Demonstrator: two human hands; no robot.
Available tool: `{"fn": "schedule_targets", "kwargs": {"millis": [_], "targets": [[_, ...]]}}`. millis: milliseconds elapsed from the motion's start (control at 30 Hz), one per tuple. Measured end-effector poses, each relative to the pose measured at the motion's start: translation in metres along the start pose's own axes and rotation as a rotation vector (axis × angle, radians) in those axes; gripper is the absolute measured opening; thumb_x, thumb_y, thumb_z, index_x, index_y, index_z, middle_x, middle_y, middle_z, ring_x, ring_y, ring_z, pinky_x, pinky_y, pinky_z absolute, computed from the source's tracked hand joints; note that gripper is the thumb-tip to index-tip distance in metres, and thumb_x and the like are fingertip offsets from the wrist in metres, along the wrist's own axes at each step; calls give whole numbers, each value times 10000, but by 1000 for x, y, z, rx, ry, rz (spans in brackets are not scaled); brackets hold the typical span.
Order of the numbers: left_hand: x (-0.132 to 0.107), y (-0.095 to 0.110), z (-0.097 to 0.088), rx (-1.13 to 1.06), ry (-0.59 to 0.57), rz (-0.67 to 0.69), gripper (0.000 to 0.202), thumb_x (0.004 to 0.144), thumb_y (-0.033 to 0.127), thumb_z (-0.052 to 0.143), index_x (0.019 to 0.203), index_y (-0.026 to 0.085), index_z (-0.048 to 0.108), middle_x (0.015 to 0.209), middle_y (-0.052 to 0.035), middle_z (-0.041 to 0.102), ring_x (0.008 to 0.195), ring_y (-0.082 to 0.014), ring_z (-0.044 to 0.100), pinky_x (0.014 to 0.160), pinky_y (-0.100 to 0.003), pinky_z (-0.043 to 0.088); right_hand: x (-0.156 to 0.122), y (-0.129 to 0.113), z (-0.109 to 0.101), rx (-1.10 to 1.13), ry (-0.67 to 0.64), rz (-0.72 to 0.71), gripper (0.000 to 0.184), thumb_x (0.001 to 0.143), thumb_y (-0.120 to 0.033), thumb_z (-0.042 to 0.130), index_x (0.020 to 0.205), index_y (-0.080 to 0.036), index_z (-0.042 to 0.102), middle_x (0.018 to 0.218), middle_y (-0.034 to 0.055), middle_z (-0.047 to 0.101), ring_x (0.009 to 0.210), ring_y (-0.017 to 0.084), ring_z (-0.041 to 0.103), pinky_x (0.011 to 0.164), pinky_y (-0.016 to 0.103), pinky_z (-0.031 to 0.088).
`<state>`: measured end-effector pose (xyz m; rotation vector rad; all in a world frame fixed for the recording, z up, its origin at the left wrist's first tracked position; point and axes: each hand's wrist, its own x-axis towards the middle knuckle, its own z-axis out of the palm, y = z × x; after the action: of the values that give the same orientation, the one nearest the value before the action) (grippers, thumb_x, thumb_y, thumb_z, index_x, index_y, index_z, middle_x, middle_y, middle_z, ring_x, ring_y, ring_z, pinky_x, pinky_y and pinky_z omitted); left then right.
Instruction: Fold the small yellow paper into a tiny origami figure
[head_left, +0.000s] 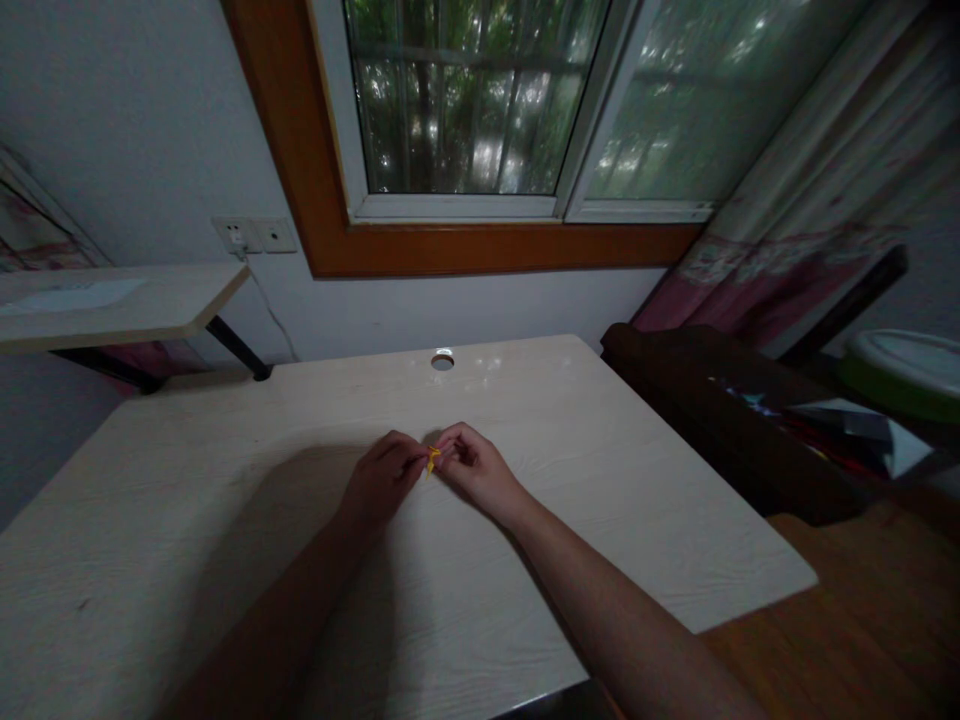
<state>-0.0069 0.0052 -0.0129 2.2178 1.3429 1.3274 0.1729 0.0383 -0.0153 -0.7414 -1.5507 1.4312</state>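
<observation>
Between my fingertips is a small, thin yellow piece point(433, 459), like a strip or ribbon; it is too small to tell its exact kind. My left hand point(385, 477) pinches it from the left with thumb and forefinger. From the right, my right hand point(477, 468) pinches the same piece, fingers curled. Both hands meet just above the middle of the pale wood-grain table point(300, 560). A pointed end of the yellow piece hangs down between them.
A round cable hole point(442, 362) lies near the table's far edge. On the left stands a raised shelf point(165, 300) on black legs, below a wall socket point(255, 236) with a plugged-in cord. Dark furniture point(720, 430) flanks the right edge. A dark object point(559, 703) shows at the near edge.
</observation>
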Motion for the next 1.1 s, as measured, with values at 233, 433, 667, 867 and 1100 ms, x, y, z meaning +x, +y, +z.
{"fn": "schedule_targets", "kwargs": {"millis": [233,433,667,867,1100], "targets": [[1,1,-1,48,18,33,82,863,173,592,861,204,668,848,-43,650,818,-153,621,781,-268,505,0,-4,2,-49,46,-8,177,806,-334,691,897,-190,641,812,23,657,742,140,605,697,278,473],[3,3,0,-7,75,32,58,838,196,619,836,216,674,859,-53,654,842,-176,621,790,-303,518,0,-2,2,-51,103,-18,164,800,-345,699,859,-194,668,757,15,670,685,136,601,654,265,473],[3,9,-1,-191,72,-150,70,847,256,615,867,205,659,883,-56,656,824,-169,627,752,-284,531,-2,-2,6,-54,107,-48,155,810,-345,692,852,-197,674,757,19,672,673,135,600,627,255,469],[4,9,0,-568,65,-291,109,827,287,655,847,184,626,897,-51,641,868,-171,625,798,-301,527,-3,-7,8,-39,84,-64,128,815,-317,688,868,-201,678,785,23,677,699,137,614,644,253,478],[3,5,3,-728,63,-378,145,806,303,687,815,176,619,867,-42,654,833,-162,620,788,-299,509,-4,-5,6,-50,75,-75,142,813,-327,690,885,-204,685,798,26,680,691,139,619,636,254,483]]}}
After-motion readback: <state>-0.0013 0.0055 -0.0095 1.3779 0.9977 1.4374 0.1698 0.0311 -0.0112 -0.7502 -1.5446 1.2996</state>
